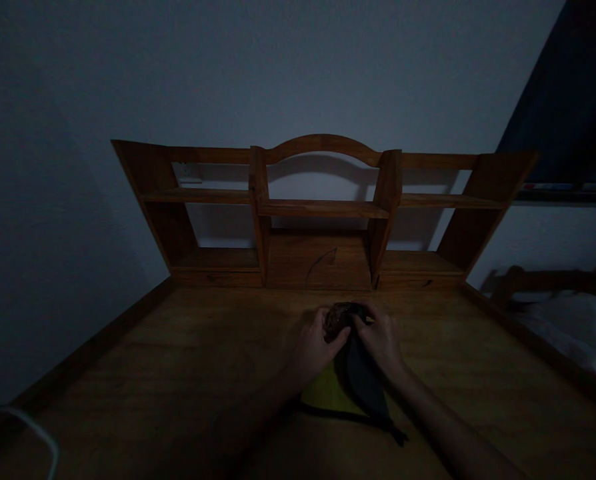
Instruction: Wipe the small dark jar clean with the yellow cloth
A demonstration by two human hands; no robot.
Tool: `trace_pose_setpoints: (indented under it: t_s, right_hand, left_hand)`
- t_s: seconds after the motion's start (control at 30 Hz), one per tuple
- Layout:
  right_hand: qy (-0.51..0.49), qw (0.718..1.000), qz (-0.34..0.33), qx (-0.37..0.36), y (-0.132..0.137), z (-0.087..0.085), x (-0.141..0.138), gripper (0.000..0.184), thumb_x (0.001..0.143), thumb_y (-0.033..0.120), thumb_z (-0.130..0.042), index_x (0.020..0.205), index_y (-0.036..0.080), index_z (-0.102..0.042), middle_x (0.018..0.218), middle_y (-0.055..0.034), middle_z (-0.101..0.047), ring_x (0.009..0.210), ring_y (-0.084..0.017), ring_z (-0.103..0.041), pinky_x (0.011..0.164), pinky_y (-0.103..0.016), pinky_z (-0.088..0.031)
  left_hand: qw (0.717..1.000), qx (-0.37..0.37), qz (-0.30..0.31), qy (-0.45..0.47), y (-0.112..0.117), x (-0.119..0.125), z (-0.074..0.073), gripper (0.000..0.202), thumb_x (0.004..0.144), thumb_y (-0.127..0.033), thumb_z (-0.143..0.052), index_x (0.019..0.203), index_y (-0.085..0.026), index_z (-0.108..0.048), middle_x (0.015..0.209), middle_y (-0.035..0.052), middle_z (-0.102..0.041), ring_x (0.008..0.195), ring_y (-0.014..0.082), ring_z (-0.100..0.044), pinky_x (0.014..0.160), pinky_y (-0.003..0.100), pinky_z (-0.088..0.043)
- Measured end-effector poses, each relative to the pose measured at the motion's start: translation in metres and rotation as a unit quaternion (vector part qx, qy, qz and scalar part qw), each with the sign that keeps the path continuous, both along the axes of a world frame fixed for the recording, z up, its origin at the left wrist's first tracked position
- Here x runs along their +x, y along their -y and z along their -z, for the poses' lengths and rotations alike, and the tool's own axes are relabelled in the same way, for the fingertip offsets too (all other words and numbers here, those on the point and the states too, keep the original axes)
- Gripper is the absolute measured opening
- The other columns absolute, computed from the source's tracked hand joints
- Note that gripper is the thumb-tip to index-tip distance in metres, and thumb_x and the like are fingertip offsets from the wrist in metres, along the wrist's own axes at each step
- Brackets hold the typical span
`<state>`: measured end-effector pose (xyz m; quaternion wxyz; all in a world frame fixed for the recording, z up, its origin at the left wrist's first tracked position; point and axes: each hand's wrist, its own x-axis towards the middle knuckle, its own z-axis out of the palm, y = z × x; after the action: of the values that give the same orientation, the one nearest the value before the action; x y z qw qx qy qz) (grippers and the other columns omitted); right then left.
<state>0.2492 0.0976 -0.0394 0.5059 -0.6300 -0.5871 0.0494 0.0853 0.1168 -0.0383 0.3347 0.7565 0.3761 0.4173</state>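
Note:
The room is dim. Both of my hands meet at the middle of a wooden desk (178, 373). My left hand (314, 347) and my right hand (381, 340) are closed round a small dark bundle (341, 315), which looks like rolled or bunched dark cloth. From the bundle a dark strip of fabric (365, 390) trails back toward me between my forearms. It lies over a yellow flat item (325, 393) with a dark edge. What the bundle is exactly I cannot make out.
A wooden shelf unit (323, 207) with several compartments stands at the back of the desk against a pale wall. A white cable (33, 430) curves at the front left corner. To the right, beyond the desk's raised edge, lies a bed with pale bedding (573, 330).

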Motion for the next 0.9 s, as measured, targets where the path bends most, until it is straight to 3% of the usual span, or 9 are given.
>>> trace_pose_setpoints:
  t_s: [0.17,0.53,0.73,0.9]
  right_hand:
    - [-0.017,1.0,-0.017,0.001,-0.004,0.005,0.001,0.026,0.081,0.028,-0.056,0.103,0.02,-0.068,0.096,-0.0067,-0.072,0.083,-0.024,-0.069,0.074,-0.035,-0.055]
    - [0.04,0.994,-0.097,-0.008,0.006,0.0,-0.004,0.033,0.083,0.019,-0.052,0.114,0.024,-0.063,0.107,-0.0036,-0.069,0.096,-0.022,-0.066,0.086,-0.037,-0.052]
    - [0.111,0.98,-0.163,0.035,0.007,0.005,-0.001,0.039,0.084,0.014,-0.049,0.119,0.025,-0.06,0.113,-0.0038,-0.067,0.101,-0.021,-0.065,0.09,-0.036,-0.052]
    - [0.165,0.954,-0.242,0.062,0.01,-0.003,0.0,0.047,0.084,0.008,-0.046,0.126,0.027,-0.055,0.117,-0.0025,-0.065,0.105,-0.019,-0.062,0.093,-0.035,-0.05]
  left_hand:
    - [0.999,-0.024,0.0,0.024,-0.005,0.002,0.003,0.035,0.083,-0.047,-0.059,0.106,-0.021,-0.053,0.086,0.0002,-0.069,0.074,0.015,-0.067,0.064,0.023,-0.05]
    - [0.998,0.048,0.002,-0.039,-0.004,-0.009,-0.006,0.018,0.084,-0.037,-0.056,0.091,-0.02,-0.055,0.073,-0.0015,-0.063,0.064,0.0121,-0.06,0.055,0.02,-0.04]
    - [0.995,0.074,0.005,-0.072,-0.005,-0.011,-0.002,0.023,0.082,-0.037,-0.057,0.099,-0.021,-0.058,0.081,0.0017,-0.066,0.07,0.0156,-0.063,0.059,0.023,-0.043]
    - [0.994,0.07,0.032,-0.075,-0.006,-0.013,0.0,0.028,0.08,-0.035,-0.06,0.105,-0.022,-0.058,0.086,0.0021,-0.068,0.072,0.0163,-0.063,0.061,0.023,-0.045]
